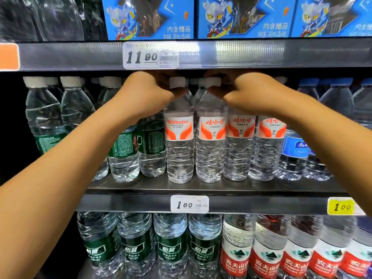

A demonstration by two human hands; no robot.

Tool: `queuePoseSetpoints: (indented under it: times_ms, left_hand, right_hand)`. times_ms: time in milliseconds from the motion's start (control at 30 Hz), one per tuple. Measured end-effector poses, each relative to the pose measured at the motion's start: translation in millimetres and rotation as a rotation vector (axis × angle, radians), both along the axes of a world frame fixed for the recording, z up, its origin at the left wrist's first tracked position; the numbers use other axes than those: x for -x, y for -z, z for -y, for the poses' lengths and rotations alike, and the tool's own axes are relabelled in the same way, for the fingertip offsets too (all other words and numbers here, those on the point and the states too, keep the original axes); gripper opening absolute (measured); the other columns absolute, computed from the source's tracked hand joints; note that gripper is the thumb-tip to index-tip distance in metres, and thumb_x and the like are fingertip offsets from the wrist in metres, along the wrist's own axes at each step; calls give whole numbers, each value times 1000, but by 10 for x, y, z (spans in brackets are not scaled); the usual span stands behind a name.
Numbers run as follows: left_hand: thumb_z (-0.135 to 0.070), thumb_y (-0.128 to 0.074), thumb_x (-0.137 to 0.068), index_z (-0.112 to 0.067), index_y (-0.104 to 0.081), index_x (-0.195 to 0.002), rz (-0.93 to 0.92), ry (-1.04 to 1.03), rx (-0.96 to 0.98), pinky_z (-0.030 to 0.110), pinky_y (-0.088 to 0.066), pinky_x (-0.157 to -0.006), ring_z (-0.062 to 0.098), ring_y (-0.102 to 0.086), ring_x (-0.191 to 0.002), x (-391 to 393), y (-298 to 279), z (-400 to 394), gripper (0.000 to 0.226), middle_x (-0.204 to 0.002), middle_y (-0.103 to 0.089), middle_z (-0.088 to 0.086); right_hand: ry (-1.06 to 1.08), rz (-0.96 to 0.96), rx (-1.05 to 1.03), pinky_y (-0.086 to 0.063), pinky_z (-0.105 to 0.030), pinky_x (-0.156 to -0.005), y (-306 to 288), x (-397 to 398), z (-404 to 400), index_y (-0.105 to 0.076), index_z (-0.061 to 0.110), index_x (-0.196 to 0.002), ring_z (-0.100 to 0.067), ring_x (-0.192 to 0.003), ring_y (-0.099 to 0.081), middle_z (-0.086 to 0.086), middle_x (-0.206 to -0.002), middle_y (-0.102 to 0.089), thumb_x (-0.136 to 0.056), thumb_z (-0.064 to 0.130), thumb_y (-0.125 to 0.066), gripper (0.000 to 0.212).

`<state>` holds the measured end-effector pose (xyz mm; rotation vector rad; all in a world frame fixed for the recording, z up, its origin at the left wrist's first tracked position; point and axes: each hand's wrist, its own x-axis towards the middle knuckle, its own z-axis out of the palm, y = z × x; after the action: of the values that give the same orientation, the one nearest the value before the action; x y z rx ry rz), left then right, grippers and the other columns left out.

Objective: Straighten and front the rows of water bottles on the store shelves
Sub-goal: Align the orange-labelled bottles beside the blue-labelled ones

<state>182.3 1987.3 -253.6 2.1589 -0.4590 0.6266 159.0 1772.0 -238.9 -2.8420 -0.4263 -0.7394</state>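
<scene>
A row of clear water bottles with orange-and-white labels stands on the middle shelf (201, 188). My left hand (145, 93) grips the neck of the leftmost orange-label bottle (179, 141) just under its white cap. My right hand (241, 93) grips the neck of the second orange-label bottle (211, 143). Both bottles stand upright near the shelf's front edge, side by side. Two more orange-label bottles (239, 146) stand to their right, partly behind my right hand. My fingertips are hidden behind the bottle necks.
Green-label bottles (151, 146) stand left of the held ones, blue-label bottles (293, 150) to the right. The shelf above holds blue cartons (149, 17) behind a price strip (151, 55). The lower shelf carries green-label (171, 250) and red-label bottles (267, 256).
</scene>
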Motion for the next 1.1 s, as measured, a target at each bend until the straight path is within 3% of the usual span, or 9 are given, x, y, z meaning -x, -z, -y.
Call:
queuePoseSetpoints:
  times_ms: [167, 267, 367, 433, 500, 700, 800, 967, 1100]
  left_hand:
    - [-58, -72, -79, -26, -71, -114, 123, -141, -152, 36, -53, -90, 14, -65, -102, 32, 13, 61, 47, -108, -74, -4]
    - [-67, -67, -76, -23, -71, -115, 128, -181, -223, 40, -52, -92, 18, -65, -108, 21, 19, 96, 60, -110, -74, 2]
    - [-71, -66, -75, -22, -71, -115, 127, -183, -231, 42, -53, -91, 18, -66, -106, 47, 13, 83, 63, -110, -74, 3]
    - [-65, -67, -78, -30, -70, -115, 130, -123, -159, 38, -54, -91, 10, -65, -103, 68, 17, 40, 51, -108, -74, -9]
    - [-57, -71, -80, -33, -71, -113, 103, -53, -87, 37, -53, -93, 4, -65, -101, 85, 13, -9, 40, -104, -74, -16]
    - [-33, -77, -81, -26, -74, -107, 12, 16, -42, 45, -55, -93, 15, -69, -101, 55, -3, -47, 27, -101, -75, -11]
    - [-30, -77, -81, -26, -75, -97, -65, 18, -15, 32, -54, -87, 12, -67, -91, 75, -33, -63, 17, -96, -76, -7]
    - [-61, -73, -73, -11, -72, -110, 53, -141, -229, 46, -54, -89, 21, -66, -105, 96, 23, 133, 62, -107, -74, 9]
    - [-56, -76, -74, -12, -72, -111, 150, -199, -245, 42, -53, -85, 24, -66, -103, 98, 35, 149, 58, -107, -73, 9]
  right_hand:
    - [-7, 4, -11, -32, -32, -51, 4, 2, -12, -60, 5, -94, -23, -65, -51, -9, -66, -53, -99, 51, -44, 48]
    - [-13, 25, -17, -29, -27, -50, 3, -6, -2, -53, 13, -89, -15, -60, -45, -1, -63, -47, -99, 50, -44, 40]
    - [-7, 13, -4, -36, -31, -55, 5, -21, 5, -61, 6, -92, -29, -74, -55, -12, -70, -57, -98, 52, -43, 50]
    - [-11, 21, 2, -43, -34, -64, 7, -38, 9, -61, 6, -110, -33, -83, -58, -18, -87, -64, -98, 52, -43, 51]
    - [5, 32, -8, -40, -34, -62, 14, -53, 9, -58, 7, -103, -29, -77, -55, -17, -86, -64, -97, 56, -42, 51]
    - [21, 40, -52, -40, -32, -71, 33, -62, 3, -63, 15, -119, -30, -91, -57, -15, -102, -69, -92, 66, -41, 62]
    - [-14, 47, -59, -43, -34, -72, 39, -64, 12, -62, 17, -121, -28, -90, -58, -11, -100, -69, -92, 64, -43, 58]
    - [77, 48, -35, -37, -32, -59, 31, -91, -2, -65, 18, -114, -23, -77, -56, -7, -89, -68, -86, 74, -41, 67]
    - [38, 41, -60, -48, -36, -72, 37, -103, -6, -62, 22, -123, -29, -93, -61, -10, -104, -71, -84, 76, -42, 70]
